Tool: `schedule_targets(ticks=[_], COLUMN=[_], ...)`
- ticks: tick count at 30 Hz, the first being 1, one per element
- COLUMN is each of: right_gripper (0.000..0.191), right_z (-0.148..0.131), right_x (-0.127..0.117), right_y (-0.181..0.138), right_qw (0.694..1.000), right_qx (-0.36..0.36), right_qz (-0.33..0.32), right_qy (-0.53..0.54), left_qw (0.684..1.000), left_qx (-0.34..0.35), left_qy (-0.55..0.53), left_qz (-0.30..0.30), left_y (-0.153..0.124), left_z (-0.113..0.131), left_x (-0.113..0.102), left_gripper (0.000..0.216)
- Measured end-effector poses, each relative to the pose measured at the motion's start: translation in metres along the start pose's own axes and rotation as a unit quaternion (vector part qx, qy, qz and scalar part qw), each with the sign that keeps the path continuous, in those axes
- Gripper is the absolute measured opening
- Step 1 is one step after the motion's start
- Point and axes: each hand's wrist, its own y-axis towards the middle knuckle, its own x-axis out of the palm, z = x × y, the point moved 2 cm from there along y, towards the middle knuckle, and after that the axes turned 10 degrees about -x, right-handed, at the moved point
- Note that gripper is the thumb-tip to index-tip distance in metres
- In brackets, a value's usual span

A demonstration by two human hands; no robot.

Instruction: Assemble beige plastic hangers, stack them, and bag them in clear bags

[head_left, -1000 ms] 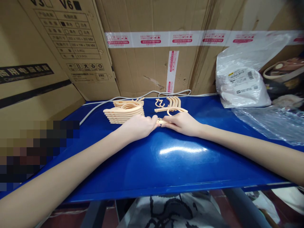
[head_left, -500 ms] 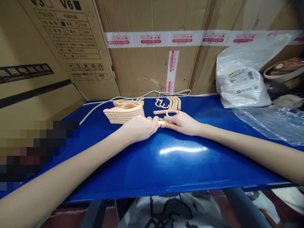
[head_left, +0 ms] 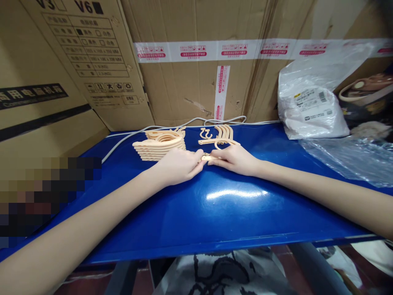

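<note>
My left hand [head_left: 178, 165] and my right hand [head_left: 235, 159] meet at the middle of the blue table [head_left: 215, 209]. Both pinch a small peach plastic hanger part [head_left: 207, 157] between their fingertips. Just behind my left hand lies a stack of peach plastic hangers [head_left: 160, 144]. Behind my right hand lie several loose hooks and arm pieces [head_left: 219, 135] of the same peach plastic. Most of the held part is hidden by my fingers.
Large cardboard boxes [head_left: 196, 61] wall off the back and left. A white cable [head_left: 144, 130] runs along the table's far edge. A white plastic bag [head_left: 310, 108] and clear plastic film [head_left: 350, 159] lie at the right.
Both hands stay together on the small part; the fingers shift slightly. The loose piece behind my right hand has moved a little.
</note>
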Motion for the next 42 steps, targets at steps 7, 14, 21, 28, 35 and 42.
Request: schedule_targets(ticks=[7,14,21,28,35,42], right_gripper=[0.045,0.044,0.038,0.039,0.038,0.031], right_z=[-0.004,-0.007,-0.009,-0.01,-0.009,-0.01], right_x=[-0.001,-0.001,-0.002,-0.003,-0.004,-0.005], right_y=[-0.002,-0.002,-0.002,-0.002,-0.002,-0.002], right_qw=[0.998,0.994,0.994,0.994,0.994,0.991], right_qx=[-0.008,-0.035,-0.033,-0.038,-0.031,-0.008], right_qz=[0.009,0.026,0.035,0.045,0.083,0.103], right_qy=[-0.055,-0.098,-0.098,-0.093,-0.069,-0.083], left_qw=[0.99,0.926,0.923,0.933,0.926,0.926], left_qx=[-0.048,-0.076,-0.077,-0.087,-0.095,-0.11], left_qy=[-0.132,-0.357,-0.365,-0.34,-0.353,-0.35], left_qz=[-0.01,-0.096,-0.089,-0.077,-0.094,-0.094], left_y=[0.001,0.001,0.001,0.0,0.0,0.002], left_z=[-0.003,-0.005,-0.004,-0.004,-0.003,-0.003], left_x=[-0.003,-0.002,-0.004,-0.003,-0.002,0.001], left_gripper=[0.031,0.03,0.031,0.033,0.033,0.034])
